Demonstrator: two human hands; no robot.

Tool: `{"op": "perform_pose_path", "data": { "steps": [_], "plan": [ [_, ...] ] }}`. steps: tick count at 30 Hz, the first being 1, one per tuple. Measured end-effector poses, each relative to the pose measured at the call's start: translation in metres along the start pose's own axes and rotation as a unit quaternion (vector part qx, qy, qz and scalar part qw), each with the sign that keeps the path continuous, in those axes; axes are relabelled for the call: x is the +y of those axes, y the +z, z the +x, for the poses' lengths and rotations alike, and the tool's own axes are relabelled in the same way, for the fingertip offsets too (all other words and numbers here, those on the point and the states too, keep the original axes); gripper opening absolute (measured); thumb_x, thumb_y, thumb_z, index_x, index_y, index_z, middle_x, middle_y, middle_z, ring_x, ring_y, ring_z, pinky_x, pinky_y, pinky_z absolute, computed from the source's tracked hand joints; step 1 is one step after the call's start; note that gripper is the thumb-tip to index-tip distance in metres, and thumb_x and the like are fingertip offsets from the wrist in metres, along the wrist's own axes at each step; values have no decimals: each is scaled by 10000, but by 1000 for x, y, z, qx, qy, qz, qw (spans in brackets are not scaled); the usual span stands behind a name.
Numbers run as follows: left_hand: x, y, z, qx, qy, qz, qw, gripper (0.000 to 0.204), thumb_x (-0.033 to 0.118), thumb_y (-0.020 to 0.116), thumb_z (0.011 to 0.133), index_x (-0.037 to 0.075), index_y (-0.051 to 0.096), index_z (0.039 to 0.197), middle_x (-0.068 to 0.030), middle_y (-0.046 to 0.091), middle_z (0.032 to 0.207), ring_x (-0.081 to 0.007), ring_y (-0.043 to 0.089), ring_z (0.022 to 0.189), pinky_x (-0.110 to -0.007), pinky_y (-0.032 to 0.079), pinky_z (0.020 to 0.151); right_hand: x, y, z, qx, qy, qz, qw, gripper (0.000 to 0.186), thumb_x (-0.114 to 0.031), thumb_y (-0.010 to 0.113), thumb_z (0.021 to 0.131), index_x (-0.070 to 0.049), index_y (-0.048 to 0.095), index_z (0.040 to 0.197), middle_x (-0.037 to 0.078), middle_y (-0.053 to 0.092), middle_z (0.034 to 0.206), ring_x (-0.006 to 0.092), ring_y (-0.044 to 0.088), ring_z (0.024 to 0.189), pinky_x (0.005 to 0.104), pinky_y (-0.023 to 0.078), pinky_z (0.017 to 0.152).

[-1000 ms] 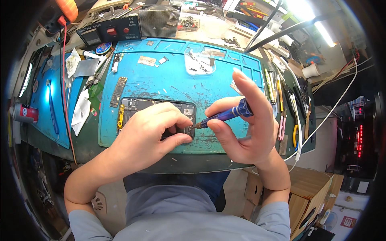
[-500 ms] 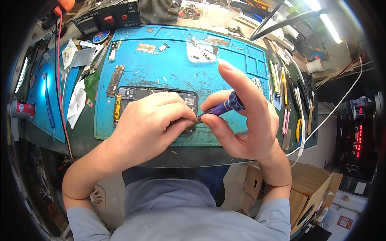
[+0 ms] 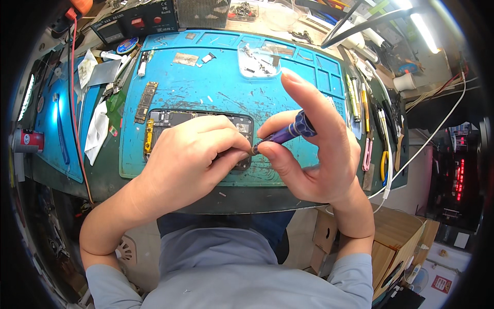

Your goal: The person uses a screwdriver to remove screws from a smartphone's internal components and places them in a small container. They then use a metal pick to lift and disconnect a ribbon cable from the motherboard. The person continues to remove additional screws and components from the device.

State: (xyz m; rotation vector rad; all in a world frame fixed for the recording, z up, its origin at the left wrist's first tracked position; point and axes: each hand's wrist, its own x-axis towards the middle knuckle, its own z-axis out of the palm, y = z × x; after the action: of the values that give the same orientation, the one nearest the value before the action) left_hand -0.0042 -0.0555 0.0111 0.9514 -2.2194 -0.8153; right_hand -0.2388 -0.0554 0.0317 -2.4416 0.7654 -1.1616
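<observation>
An opened smartphone lies on a blue silicone repair mat, its inner parts showing and a yellow flex piece at its left end. Over the phone rests my left hand, thumb and forefinger pinched at the screwdriver's tip by the phone's right edge; whether a small part sits in that pinch is hidden. A dark blue screwdriver is gripped between the thumb and fingers of my right hand, slanting down left toward that pinch. The right forefinger points up, off the handle.
Farther up the mat are a clear tray of small parts and a metal plate. A long circuit board lies left of the phone. Pliers, tweezers and a white cable line the right side. A black power unit stands behind.
The view has shifted very slightly. Both hands keep the same grip, and the screwdriver's handle has tilted a little, with its top slightly farther right.
</observation>
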Motion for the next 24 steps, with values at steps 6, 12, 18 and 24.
{"op": "perform_pose_path", "data": {
  "steps": [6,12,18,24],
  "plan": [
    [1,-1,0,-11,-2,-1,1000,127,20,773,861,24,728,979,-103,704,944,-295,682,852,-383,547,749,-1,-1,0,-1,7,-3,1000,731,-12,804,923,108,417,1532,291,532,1517,235,764,939,317,624,788],
    [2,-1,0,-11,-4,4,1000,122,27,775,864,25,729,976,-102,705,941,-293,682,851,-382,547,750,-4,-1,3,-3,15,-13,1000,715,-10,808,917,100,443,1522,275,553,1509,225,766,928,303,622,765],
    [0,0,1,-9,-1,7,1000,121,33,778,864,28,733,977,-100,708,936,-292,683,848,-381,547,748,1,0,2,7,7,-5,1000,716,-12,812,913,100,448,1519,270,562,1503,219,767,924,296,620,761],
    [1,-1,0,-8,-2,15,1000,131,35,780,860,26,729,980,-100,710,952,-295,684,854,-384,549,747,-1,0,2,-1,13,-6,1000,718,-13,813,912,103,446,1518,279,560,1500,227,768,922,308,623,768]
  ]
}}
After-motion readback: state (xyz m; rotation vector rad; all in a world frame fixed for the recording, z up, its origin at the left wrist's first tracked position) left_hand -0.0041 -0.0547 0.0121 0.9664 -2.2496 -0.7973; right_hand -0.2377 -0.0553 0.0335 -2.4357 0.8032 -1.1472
